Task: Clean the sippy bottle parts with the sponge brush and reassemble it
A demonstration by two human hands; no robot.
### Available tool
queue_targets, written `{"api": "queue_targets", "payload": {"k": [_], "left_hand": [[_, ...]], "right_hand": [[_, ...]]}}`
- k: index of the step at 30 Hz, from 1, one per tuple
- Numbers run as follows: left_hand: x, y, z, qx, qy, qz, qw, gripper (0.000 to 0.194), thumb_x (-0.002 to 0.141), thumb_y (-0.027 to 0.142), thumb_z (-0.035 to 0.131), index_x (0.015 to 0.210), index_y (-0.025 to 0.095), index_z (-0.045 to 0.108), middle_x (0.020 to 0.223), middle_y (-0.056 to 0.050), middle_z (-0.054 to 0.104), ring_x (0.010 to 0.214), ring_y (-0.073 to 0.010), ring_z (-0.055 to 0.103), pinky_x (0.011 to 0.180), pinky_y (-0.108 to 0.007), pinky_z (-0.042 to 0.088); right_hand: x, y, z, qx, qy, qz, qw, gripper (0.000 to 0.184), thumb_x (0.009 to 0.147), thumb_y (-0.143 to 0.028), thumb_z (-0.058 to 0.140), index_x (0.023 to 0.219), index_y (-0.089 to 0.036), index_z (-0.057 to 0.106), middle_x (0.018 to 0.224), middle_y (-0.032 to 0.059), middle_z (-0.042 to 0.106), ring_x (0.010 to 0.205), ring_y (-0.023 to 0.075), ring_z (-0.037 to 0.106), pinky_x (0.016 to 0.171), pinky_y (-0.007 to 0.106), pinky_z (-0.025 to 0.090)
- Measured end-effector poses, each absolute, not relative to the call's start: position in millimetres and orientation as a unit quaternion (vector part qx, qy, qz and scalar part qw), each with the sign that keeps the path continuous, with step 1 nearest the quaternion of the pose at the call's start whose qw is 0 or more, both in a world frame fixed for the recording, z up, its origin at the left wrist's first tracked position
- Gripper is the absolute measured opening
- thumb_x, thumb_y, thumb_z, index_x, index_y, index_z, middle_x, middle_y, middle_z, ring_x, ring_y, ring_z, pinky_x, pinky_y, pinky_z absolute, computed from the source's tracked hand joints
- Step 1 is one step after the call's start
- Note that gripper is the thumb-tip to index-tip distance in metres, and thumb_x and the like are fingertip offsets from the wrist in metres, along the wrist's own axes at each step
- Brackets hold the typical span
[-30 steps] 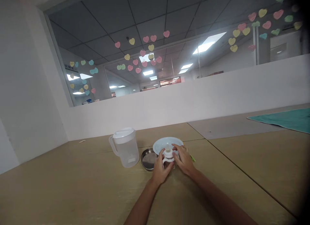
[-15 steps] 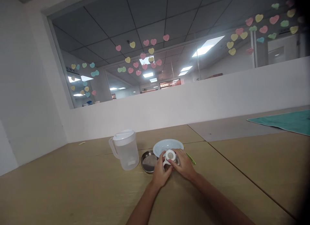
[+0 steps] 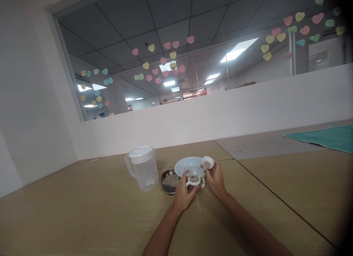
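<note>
The bottle (image 3: 194, 179), its mouth bare, is in front of the pale blue bowl (image 3: 186, 165) above the counter (image 3: 116, 212). From left to right: the lidded pitcher (image 3: 145, 171) stands upright; just beside it lies the round metal tin (image 3: 168, 182). The left hand (image 3: 183, 194) is partly closed around the bottle's white handled collar. The right hand (image 3: 217, 181) pinches the white cap (image 3: 207, 163), tilted and apart from the bottle, by the bowl's right rim. Far right, a teal cloth (image 3: 328, 137) lies flat.
</note>
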State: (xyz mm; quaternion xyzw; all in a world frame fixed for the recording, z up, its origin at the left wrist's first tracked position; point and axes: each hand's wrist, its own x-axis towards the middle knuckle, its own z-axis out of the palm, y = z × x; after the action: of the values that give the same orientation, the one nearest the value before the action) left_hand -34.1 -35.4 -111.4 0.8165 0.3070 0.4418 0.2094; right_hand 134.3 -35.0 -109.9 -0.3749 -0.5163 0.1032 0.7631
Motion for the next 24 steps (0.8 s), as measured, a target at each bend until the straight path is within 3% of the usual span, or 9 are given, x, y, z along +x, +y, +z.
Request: {"api": "queue_targets", "payload": {"k": [5, 13, 18, 24], "left_hand": [[-34.6, -34.1, -114.2, 0.813, 0.309, 0.442, 0.221, 0.062, 0.080, 0.039, 0.057, 0.134, 0.022, 0.030, 0.121, -0.008, 0.058, 0.110, -0.0214, 0.054, 0.098, -0.039, 0.039], [-35.5, -31.9, -116.6, 0.821, 0.311, 0.436, 0.197, 0.062, 0.080, 0.040, 0.058, 0.133, 0.021, 0.032, 0.123, -0.009, 0.056, 0.112, -0.0217, 0.052, 0.099, -0.039, 0.038], [-35.6, -32.9, -115.3, 0.823, 0.308, 0.434, 0.198, 0.061, 0.080, 0.040, 0.058, 0.133, 0.021, 0.033, 0.124, -0.009, 0.055, 0.114, -0.0217, 0.052, 0.099, -0.038, 0.038], [-35.7, -34.5, -113.1, 0.823, 0.306, 0.436, 0.197, 0.060, 0.080, 0.040, 0.057, 0.132, 0.021, 0.034, 0.124, -0.010, 0.055, 0.115, -0.0224, 0.051, 0.100, -0.039, 0.037]], "right_hand": [[139.8, -33.0, -101.1, -0.319, -0.461, 0.173, 0.810, 0.040, 0.080, -0.040, 0.057, 0.110, -0.022, 0.038, 0.088, 0.0044, 0.064, 0.081, 0.0181, 0.065, 0.078, 0.036, 0.051], [146.1, -18.8, -111.2, -0.357, -0.467, 0.191, 0.786, 0.039, 0.078, -0.043, 0.057, 0.103, -0.023, 0.036, 0.096, 0.0054, 0.061, 0.086, 0.0187, 0.063, 0.078, 0.036, 0.051], [148.7, -13.9, -117.4, -0.457, -0.519, 0.123, 0.712, 0.033, 0.079, -0.041, 0.049, 0.103, -0.022, 0.037, 0.099, 0.0073, 0.056, 0.087, 0.0208, 0.060, 0.074, 0.036, 0.051], [149.7, -15.0, -120.8, -0.522, -0.619, 0.035, 0.586, 0.026, 0.080, -0.036, 0.043, 0.100, -0.020, 0.046, 0.097, 0.0082, 0.055, 0.091, 0.0234, 0.054, 0.081, 0.040, 0.045]]}}
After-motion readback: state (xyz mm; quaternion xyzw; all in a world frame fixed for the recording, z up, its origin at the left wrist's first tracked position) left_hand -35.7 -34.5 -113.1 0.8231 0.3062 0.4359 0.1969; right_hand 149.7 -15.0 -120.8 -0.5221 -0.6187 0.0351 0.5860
